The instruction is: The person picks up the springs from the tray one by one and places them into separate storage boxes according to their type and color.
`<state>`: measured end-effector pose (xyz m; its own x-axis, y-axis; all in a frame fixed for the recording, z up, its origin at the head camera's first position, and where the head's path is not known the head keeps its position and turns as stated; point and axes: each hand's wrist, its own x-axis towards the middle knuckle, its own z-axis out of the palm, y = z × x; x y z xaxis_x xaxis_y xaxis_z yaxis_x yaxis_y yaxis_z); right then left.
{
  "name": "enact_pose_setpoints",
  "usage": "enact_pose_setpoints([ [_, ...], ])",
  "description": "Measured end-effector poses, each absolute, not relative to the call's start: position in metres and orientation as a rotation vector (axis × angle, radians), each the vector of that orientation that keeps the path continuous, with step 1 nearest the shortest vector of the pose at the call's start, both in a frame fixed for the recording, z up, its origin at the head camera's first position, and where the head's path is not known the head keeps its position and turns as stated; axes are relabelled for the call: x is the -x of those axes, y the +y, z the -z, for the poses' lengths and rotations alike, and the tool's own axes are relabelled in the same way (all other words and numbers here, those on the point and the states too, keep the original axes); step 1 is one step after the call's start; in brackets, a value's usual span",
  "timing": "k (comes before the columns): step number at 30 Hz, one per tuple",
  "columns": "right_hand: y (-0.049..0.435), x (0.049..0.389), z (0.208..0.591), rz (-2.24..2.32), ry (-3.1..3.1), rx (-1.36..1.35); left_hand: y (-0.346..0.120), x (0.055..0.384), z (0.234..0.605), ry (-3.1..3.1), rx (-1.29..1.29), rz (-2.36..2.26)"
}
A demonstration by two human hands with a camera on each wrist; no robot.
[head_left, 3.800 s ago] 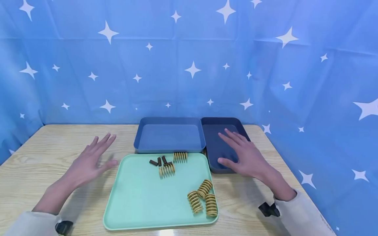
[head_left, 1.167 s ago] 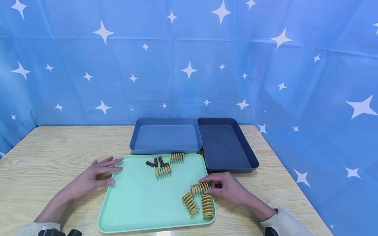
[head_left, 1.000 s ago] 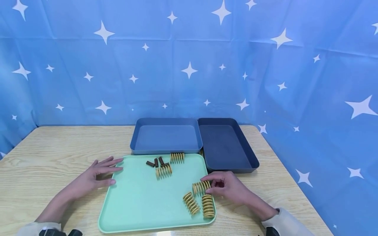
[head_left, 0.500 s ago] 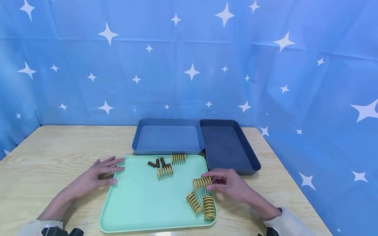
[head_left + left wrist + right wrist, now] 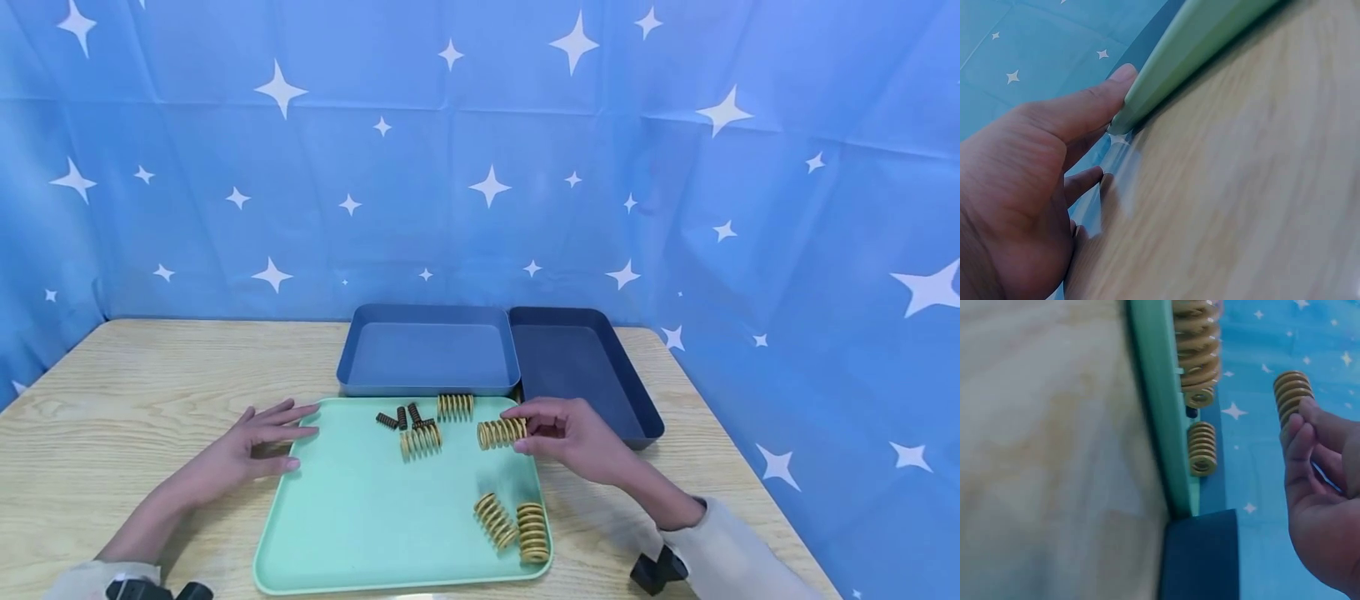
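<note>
My right hand [image 5: 573, 437] pinches a yellow coil spring [image 5: 501, 432] by one end, between thumb and fingertips. In the right wrist view this held spring [image 5: 1291, 394] is up off the mint-green tray [image 5: 360, 525]. Two more yellow springs [image 5: 532, 533] lie in the tray's near right corner. Toward its back edge are another two yellow springs [image 5: 455, 407] and several small dark springs [image 5: 402, 418]. My left hand [image 5: 243, 450] rests at the tray's left rim with fingers extended; in the left wrist view its thumb [image 5: 1094, 103] lies along that rim.
Behind the mint tray stands a blue tray [image 5: 427, 390], with a dark navy tray [image 5: 637, 408] to its right, just past my right hand. All sit on a light wooden table [image 5: 187, 358]. A blue star-patterned cloth [image 5: 420, 167] hangs behind and at the right.
My right hand came down to the near right group, pinched one yellow spring, and has lifted it up and away toward the back. My left hand moved to the tray's left rim and stays there.
</note>
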<state>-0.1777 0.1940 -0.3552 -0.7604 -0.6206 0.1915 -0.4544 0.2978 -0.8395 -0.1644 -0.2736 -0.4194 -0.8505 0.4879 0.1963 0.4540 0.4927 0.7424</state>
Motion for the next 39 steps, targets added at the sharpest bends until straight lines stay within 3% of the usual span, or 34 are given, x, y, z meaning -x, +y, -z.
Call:
enact_pose_setpoints([
  [20,0.15,0.198,0.302,1.402,2.486,0.926,-0.271,0.163,0.416,2.666,-0.823,-1.327],
  [39,0.125,0.259,0.307,1.382,2.474,0.96,-0.272,0.163,0.417,2.668,-0.844,-1.331],
])
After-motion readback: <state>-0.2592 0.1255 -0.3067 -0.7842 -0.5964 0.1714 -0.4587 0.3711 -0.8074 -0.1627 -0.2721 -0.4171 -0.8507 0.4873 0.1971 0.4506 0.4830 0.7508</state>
